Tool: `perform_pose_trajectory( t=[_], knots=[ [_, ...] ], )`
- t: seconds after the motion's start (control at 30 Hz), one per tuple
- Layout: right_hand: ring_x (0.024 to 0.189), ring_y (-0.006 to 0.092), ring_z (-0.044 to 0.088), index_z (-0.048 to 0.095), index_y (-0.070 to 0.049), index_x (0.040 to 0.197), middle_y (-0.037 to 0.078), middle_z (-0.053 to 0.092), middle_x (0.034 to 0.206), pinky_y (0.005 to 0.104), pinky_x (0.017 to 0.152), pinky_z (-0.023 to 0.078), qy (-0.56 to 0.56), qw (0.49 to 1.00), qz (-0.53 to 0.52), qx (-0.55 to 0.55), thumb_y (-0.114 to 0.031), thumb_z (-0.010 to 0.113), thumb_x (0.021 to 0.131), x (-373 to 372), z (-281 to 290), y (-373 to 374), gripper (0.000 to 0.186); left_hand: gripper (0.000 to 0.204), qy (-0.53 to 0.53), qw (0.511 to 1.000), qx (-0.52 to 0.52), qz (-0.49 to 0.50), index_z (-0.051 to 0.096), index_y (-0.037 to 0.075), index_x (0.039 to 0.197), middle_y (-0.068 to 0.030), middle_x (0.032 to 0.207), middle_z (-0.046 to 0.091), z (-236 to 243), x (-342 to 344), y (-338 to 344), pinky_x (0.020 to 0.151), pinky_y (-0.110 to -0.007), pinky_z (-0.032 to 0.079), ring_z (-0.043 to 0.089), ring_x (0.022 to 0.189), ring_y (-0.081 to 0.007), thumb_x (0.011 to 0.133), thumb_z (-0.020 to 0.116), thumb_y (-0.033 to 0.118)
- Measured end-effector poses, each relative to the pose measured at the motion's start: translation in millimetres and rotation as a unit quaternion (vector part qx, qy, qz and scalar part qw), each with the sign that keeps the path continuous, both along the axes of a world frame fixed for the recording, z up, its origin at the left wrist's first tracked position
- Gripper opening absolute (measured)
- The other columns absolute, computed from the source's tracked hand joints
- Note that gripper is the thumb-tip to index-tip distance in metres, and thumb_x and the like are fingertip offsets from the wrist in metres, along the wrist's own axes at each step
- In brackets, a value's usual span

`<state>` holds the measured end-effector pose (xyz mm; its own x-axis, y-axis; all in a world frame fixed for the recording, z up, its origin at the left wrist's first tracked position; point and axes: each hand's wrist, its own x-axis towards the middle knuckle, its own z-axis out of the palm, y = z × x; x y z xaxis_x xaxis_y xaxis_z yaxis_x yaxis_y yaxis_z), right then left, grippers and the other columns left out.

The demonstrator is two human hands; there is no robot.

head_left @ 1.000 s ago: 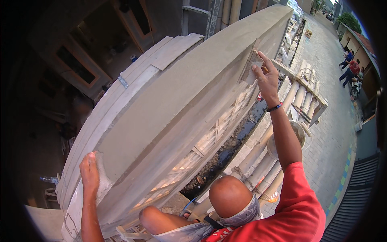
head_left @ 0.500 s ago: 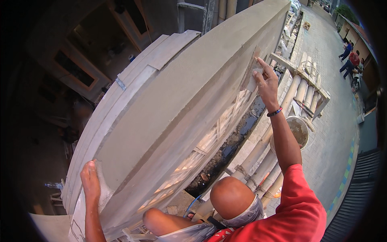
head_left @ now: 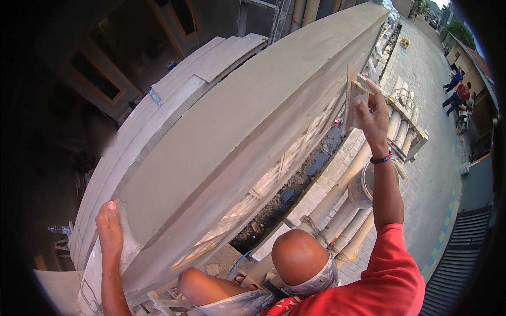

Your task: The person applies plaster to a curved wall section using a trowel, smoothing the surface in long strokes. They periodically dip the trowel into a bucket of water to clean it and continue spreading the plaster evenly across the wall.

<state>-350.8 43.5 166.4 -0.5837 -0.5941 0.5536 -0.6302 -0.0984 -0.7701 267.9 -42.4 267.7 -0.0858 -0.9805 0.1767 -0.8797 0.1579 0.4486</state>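
My right hand (head_left: 373,118) is closed on a plastering float (head_left: 350,105), a thin flat board seen nearly edge-on, just off the outer side of a long concrete ledge (head_left: 211,131). Smooth grey wet-looking plaster covers the ledge's top. Down at the near left, my left hand (head_left: 109,229) is closed over the ledge's inner edge, fingers together, beside a rough pale patch (head_left: 129,237). Its palm side is hidden.
Formwork boards (head_left: 153,113) line the ledge's left side. Bamboo poles (head_left: 337,192) form a scaffold at right, carrying a mortar bucket (head_left: 363,184). A muddy ditch (head_left: 295,189) runs below. On the paved lane (head_left: 421,79) people (head_left: 458,95) stand by a motorcycle.
My right hand and the float have moved right, away from the ledge's outer side, and the float has turned more edge-on. The view has shifted slightly; my left hand keeps its place on the edge.
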Motion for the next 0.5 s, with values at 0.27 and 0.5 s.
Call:
perform_pose_trajectory(
  t=[0.27, 0.5],
  knots=[
    [0.095, 0.0294, 0.068, 0.065, -0.009, 0.124, 0.017, 0.07, 0.109, 0.037, 0.089, 0.051, 0.345, 0.921, 0.082, 0.159, -0.009, 0.059, 0.091, -58.2, 146.1, -24.8, 0.033, 0.049, 0.02, 1.0, -0.003, -0.001, 0.063, -0.01, 0.11, -0.0231, 0.105, 0.065, -2.1, -3.8, -1.3, 0.095, -0.039, 0.042, 0.06, 0.1, -0.0318, 0.103, 0.04, 0.032],
    [0.096, 0.0299, 0.068, 0.067, -0.008, 0.12, 0.015, 0.07, 0.108, 0.0401, 0.091, 0.053, 0.433, 0.855, 0.153, 0.24, -0.009, 0.061, 0.091, -41.5, 137.1, -70.0, 0.03, 0.051, 0.008, 1.0, -0.005, 0.009, 0.063, -0.011, 0.111, -0.0235, 0.106, 0.065, 0.9, 1.5, 1.7, 0.096, -0.038, 0.042, 0.06, 0.102, -0.0306, 0.103, 0.041, 0.034]
  ],
)
